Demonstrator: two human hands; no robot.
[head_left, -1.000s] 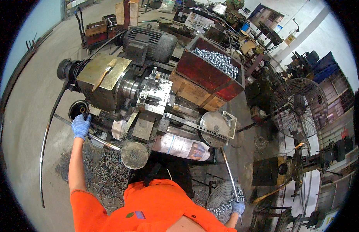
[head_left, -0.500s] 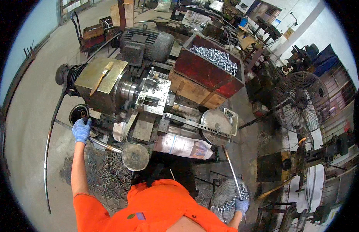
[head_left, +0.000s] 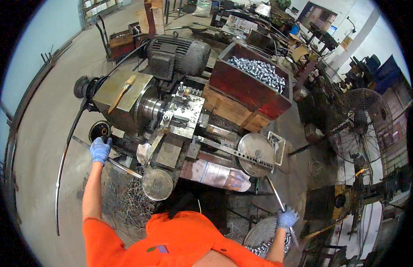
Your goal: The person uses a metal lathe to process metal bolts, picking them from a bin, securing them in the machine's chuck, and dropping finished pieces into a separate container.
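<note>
My left hand (head_left: 100,151), in a blue glove, is at the lower rim of a small black handwheel (head_left: 100,129), its fingers curled onto it. Just beneath that hand passes a long metal bar (head_left: 122,167) that ends near a round plate (head_left: 157,184). My right hand (head_left: 287,218), also gloved in blue, is closed around a slanting metal lever (head_left: 275,192) that runs up beside a large metal disc (head_left: 256,154). Below the right hand sits a round mesh basket (head_left: 260,233) with shiny metal pieces (head_left: 262,249) in it, partly hidden by my forearm.
Ahead stands the machine's metal block (head_left: 184,115) with a spindle (head_left: 153,108). A brush (head_left: 122,93) lies on its housing. Behind are a motor (head_left: 177,55) and a red box (head_left: 246,84) of metal parts. A large fan (head_left: 361,124) stands right; scrap strands (head_left: 133,200) litter the floor.
My right hand has swung outward to the right and up from the basket, with the lever in it. My left hand stays at the handwheel. The whole view has shifted slightly.
</note>
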